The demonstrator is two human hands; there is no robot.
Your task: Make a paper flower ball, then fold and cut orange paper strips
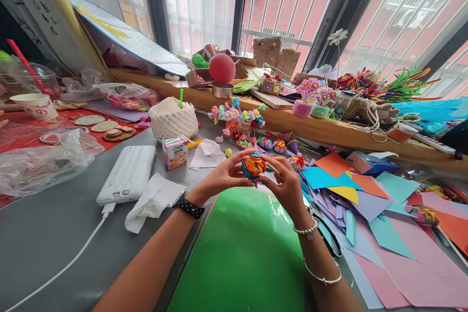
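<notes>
Between my two hands is a folded paper ball (255, 166), orange and yellow with teal at its lower left. My left hand (234, 171) grips it from the left, thumb below and fingers above. From the other side my right hand (283, 180) pinches it, with index finger on top. A thin pale stick-like thing (273, 169) shows by the right fingers; I cannot tell what it is. The ball is held up over the far end of a green mat (241, 253). Similar folded paper balls (280, 146) lie just beyond.
Coloured paper sheets (387, 248) and black-handled scissors (329, 236) lie on the right. To the left are a white power bank (127, 173) with a cable, crumpled tissue (153, 202), a drink carton (174, 152) and a netted coconut (173, 119). Crafts crowd the wooden windowsill (278, 114).
</notes>
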